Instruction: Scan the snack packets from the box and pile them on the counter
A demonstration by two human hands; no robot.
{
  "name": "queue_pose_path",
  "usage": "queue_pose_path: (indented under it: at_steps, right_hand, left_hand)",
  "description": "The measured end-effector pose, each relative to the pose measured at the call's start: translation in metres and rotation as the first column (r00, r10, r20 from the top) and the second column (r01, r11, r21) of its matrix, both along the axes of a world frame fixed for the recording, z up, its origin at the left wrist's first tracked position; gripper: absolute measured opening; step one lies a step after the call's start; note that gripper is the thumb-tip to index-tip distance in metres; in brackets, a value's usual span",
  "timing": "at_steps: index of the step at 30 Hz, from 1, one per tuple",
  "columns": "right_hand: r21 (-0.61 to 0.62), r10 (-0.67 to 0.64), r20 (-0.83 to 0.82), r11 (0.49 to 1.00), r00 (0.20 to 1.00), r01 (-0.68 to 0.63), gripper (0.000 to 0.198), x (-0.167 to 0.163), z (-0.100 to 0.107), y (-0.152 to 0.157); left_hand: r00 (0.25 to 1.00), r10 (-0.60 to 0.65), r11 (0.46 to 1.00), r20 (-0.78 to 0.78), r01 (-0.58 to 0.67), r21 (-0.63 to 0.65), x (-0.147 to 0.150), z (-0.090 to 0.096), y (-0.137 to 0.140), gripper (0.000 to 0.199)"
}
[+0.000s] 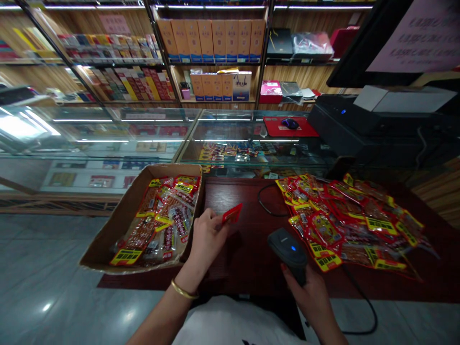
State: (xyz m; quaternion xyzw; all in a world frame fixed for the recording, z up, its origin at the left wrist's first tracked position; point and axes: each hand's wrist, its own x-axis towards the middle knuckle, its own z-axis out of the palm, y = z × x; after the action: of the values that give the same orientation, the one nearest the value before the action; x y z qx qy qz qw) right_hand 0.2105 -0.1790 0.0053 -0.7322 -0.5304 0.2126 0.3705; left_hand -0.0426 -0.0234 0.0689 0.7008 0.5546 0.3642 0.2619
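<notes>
My left hand (pixel 209 235), with a gold bangle at the wrist, pinches a small red snack packet (pixel 233 213) over the dark wooden counter. Wrapped around the handle of a black barcode scanner (pixel 288 248) is my right hand (pixel 312 294); a blue light glows on the scanner's top. Just left of my left hand stands an open cardboard box (pixel 104 239) with several snack packets (pixel 167 215) lying in it. A large heap of red and yellow snack packets (pixel 345 220) spreads to the right of the scanner.
The wooden counter (pixel 247 258) adjoins a glass display case (pixel 230 120). A black cable (pixel 372 311) loops at the right. A mouse (pixel 289 123) rests on a red mat (pixel 269 125). The black printer (pixel 377 124) and monitor (pixel 359 52) stand back right. Shelves hold boxes (pixel 215 40).
</notes>
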Motion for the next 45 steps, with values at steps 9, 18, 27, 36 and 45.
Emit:
queue_pose_path:
  at_steps: [9,18,27,36,45]
  right_hand:
    - [0.044,-0.001,-0.012,0.999,1.0,0.001,0.04,0.003,0.001,-0.003]
    - [0.033,-0.012,-0.021,0.999,1.0,0.013,0.041,0.006,0.003,-0.006]
    - [0.044,0.073,-0.06,0.997,0.996,-0.07,0.039,-0.008,0.021,-0.002]
    - [0.052,0.128,-0.082,0.991,0.988,-0.124,0.036,-0.021,0.026,0.001]
    - [-0.011,0.121,-0.021,0.993,0.992,-0.122,0.043,-0.022,0.026,-0.002]
  left_hand:
    - [0.906,-0.117,0.922,0.406,0.251,-0.295,0.015,-0.015,-0.005,0.057]
    - [0.653,0.254,0.872,0.713,0.164,-0.461,0.023,-0.003,0.007,0.024]
    - [0.477,0.335,0.845,0.812,0.229,-0.483,0.052,-0.039,0.034,0.047]
    - [0.423,0.272,0.892,0.864,0.227,-0.392,0.057,-0.06,0.038,0.048]
    - [0.351,0.288,0.88,0.891,0.269,-0.39,0.052,-0.064,0.042,0.048]
